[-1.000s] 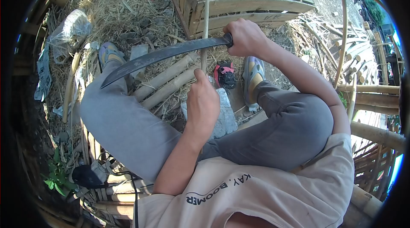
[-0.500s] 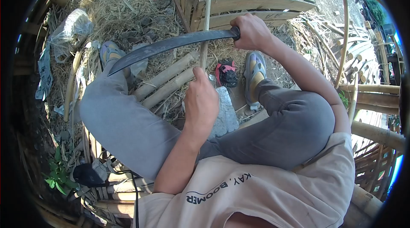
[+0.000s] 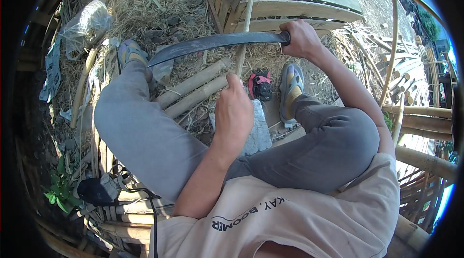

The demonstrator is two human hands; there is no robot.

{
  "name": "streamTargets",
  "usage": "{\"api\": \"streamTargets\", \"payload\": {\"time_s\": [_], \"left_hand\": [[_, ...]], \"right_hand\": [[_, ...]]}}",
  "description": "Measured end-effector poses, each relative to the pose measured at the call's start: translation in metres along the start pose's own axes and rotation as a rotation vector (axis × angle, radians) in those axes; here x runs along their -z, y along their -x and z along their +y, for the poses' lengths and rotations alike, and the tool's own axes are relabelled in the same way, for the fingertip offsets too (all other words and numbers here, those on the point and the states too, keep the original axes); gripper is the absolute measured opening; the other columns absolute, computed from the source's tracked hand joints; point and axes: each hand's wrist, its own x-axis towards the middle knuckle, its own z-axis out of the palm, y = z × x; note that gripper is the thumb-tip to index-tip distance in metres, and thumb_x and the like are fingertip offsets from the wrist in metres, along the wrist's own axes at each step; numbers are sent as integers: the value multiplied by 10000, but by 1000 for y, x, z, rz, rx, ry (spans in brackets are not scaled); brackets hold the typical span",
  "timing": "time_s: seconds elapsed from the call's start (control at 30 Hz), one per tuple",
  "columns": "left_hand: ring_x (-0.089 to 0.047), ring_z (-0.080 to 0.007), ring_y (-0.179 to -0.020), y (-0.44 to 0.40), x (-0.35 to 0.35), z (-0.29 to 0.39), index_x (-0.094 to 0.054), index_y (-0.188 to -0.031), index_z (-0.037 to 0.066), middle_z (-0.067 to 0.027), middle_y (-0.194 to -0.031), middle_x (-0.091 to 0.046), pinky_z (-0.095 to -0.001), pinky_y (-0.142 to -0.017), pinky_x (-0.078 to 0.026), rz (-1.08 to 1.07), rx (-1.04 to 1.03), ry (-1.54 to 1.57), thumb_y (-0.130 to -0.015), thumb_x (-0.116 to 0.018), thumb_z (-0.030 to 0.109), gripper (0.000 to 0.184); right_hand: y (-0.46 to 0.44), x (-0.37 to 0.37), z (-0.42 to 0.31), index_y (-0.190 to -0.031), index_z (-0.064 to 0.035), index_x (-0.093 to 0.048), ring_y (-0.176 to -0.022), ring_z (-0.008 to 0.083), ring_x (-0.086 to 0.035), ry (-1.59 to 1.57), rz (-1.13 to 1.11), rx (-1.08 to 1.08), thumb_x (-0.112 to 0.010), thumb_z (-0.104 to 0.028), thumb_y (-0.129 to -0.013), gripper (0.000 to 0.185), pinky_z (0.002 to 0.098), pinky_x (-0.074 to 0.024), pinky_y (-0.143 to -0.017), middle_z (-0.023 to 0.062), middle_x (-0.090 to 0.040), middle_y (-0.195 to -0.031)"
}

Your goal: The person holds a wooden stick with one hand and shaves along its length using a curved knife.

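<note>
My left hand (image 3: 233,115) is closed round the lower end of a slim wooden or bamboo stick (image 3: 248,11), which rises away from me, tilted slightly right. My right hand (image 3: 303,39) grips the dark handle end of a long curved machete (image 3: 208,43). Its blade lies across the stick, above my left fist, with the tip pointing left near my left shoe (image 3: 131,52). Blade and stick cross and look to be touching. My fingers hide the stick's lower end and most of the machete's handle.
A slatted wooden crate (image 3: 295,11) stands ahead. Between my feet lie bamboo poles (image 3: 193,84), a pale stone block (image 3: 258,130) and a red-black object (image 3: 260,84). Plastic bags (image 3: 87,26) lie left, cut bamboo pieces (image 3: 411,69) right. A black cap-like item (image 3: 98,191) sits lower left.
The machete has swung to a more level angle, its tip now higher and farther right. My right hand and the stick's top appear farther right, partly because the whole view has shifted slightly.
</note>
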Motion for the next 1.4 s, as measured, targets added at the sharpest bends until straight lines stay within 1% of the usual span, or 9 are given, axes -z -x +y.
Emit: {"api": "streamTargets", "payload": {"time_s": [0.07, 0.2, 0.33, 0.57, 0.6, 0.77, 0.87, 1.03, 1.4], "left_hand": [[-649, -526, -740, 0, 0, -1, -450, -1060, -46, -320, -725, -636, -608, -631, -489, -7, 6, 20, -1052, -429, 117, 165], [-696, -489, -784, 3, 15, 6, -468, -1079, -101, -332, -775, -663, -541, -672, -570, -98, 37, -10, -986, -459, 32, 162], [-697, -489, -788, 2, 15, 8, -467, -1075, -102, -337, -773, -661, -543, -674, -568, -128, 44, 19, -985, -468, 37, 166], [-695, -499, -823, 1, 4, 6, -438, -1105, -112, -357, -805, -660, -550, -703, -567, -140, 49, -26, -981, -459, 34, 192], [-695, -499, -825, 1, 4, 8, -434, -1111, -115, -359, -805, -659, -550, -704, -568, -147, 57, -24, -981, -455, 32, 197], [-694, -499, -832, 2, 4, 12, -425, -1126, -123, -363, -805, -657, -540, -708, -574, -183, 83, 11, -983, -435, 17, 200], [-652, -524, -752, 3, -15, -2, -445, -1091, -79, -333, -740, -636, -591, -635, -506, -61, 35, 41, -1058, -410, 113, 198], [-645, -524, -736, 3, -10, 0, -443, -1081, -69, -331, -721, -626, -593, -625, -495, -67, 32, 41, -1060, -400, 116, 191], [-644, -525, -724, 5, -6, -2, -445, -1035, -50, -330, -718, -626, -595, -601, -489, -23, -11, -24, -1059, -404, 118, 175]], "right_hand": [[2, -5, 7, -784, 0, -703, -776, 417, -682, -12, 60, 11, -699, -140, -615, 219, 485, -555, -755, 232, -669, -717], [1, -1, 46, -846, 2, -732, -824, 432, -685, -70, 107, -205, -647, -137, -682, 231, 481, -553, -811, 262, -691, -803], [13, -10, 41, -890, -2, -749, -852, 425, -691, -134, 72, -168, -638, -129, -687, 264, 485, -547, -835, 260, -693, -806], [6, 0, -14, -931, -17, -756, -855, 394, -701, -114, -54, 48, -658, -144, -656, 318, 471, -563, -831, 219, -709, -808], [4, 5, -22, -945, -14, -757, -858, 392, -702, -131, -114, 37, -665, -145, -648, 338, 461, -571, -819, 219, -711, -811], [2, 4, -31, -974, -9, -757, -858, 381, -710, -111, -134, -1, -683, -154, -634, 376, 448, -578, -809, 211, -723, -833], [3, 5, -34, -972, 9, -754, -850, 386, -705, -117, -141, -37, -689, -139, -612, 394, 444, -565, -820, 228, -712, -825], [-2, -3, -26, -983, 28, -744, -873, 387, -703, -111, -113, -36, -700, -134, -595, 422, 448, -561, -827, 234, -714, -855], [-2, -7, -10, -895, 15, -731, -849, 399, -694, -96, -54, -42, -695, -139, -603, 332, 461, -554, -806, 246, -695, -816]]}}
